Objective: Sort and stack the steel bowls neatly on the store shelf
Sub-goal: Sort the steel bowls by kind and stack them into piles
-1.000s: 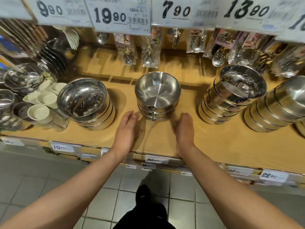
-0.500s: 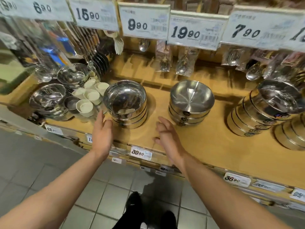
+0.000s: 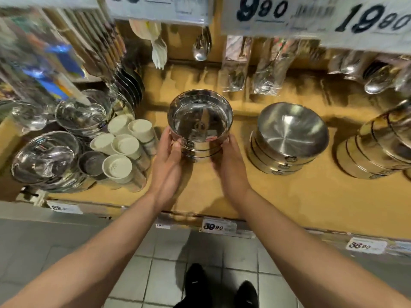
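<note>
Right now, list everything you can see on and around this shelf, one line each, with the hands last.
Held bowl stack: one stack, shiny steel, shelf centre, between both hands.
Wide bowl stack: one stack, brushed steel, right of the held stack.
Leaning bowl row: one row, steel, tilted, far right.
Cups: several, cream-white, left of the held stack.
Glass bowls: several, clear, far left.
Hanging spoons: several, steel, back wall; some in packets.
Price signs: several, white, overhead; blurred.
Shelf: one, tan wood, with price tags along its front edge.
Shoes: two, black, on the grey tiled floor.
Left hand: grips the held stack's left side.
Right hand: grips its right side.
</note>
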Available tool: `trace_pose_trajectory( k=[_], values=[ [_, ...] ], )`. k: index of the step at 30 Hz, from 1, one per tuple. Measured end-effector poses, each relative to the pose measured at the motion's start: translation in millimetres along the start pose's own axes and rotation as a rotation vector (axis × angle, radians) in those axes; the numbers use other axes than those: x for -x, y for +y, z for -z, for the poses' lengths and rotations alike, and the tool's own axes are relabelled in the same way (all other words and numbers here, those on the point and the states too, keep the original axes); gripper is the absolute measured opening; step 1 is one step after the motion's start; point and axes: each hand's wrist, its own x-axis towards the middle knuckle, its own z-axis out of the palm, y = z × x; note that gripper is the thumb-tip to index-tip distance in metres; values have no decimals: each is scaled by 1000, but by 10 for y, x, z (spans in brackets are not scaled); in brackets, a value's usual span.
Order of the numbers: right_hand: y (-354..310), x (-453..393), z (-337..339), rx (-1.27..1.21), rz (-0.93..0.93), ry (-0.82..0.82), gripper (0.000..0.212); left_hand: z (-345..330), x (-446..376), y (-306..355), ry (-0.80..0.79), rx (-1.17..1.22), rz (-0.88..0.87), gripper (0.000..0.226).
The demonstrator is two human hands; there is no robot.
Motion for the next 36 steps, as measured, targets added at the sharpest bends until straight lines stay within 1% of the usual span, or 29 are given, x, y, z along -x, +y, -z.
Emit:
trace_pose_trajectory(
  k=[2,5,8,11,13,19,23,28,32,36],
  values=[
    [3,-66,-20,-45,15,-30,26,6,-54,-28,-26,100,7,45],
    [33,-88,-64,-74,26,-22,25,25,-84,-57,-13,137,37,46],
    [72,-86,-102,-88,34,-12,28,60,-123,-67,18,121,46,49],
    [93,-83,-119,-85,19,-6,32,58,-114,-69,-1,51,35,49],
    [93,-79,-123,-53,0,-1,35,37,-84,-74,17,29,53,49],
    [37,-113,-102,28,-90,-14,49,-12,-42,-74,62,95,89,52],
    [27,-80,-65,42,-89,-23,41,-3,-2,-81,49,136,83,52],
    [14,-13,-32,32,-36,9,38,-43,21,-52,79,63,92,45],
    [-11,-34,-15,26,-33,-4,45,-24,15,-74,69,-24,85,39],
    [-10,-11,24,18,-54,-23,47,29,35,-102,86,-90,102,40]
  ],
)
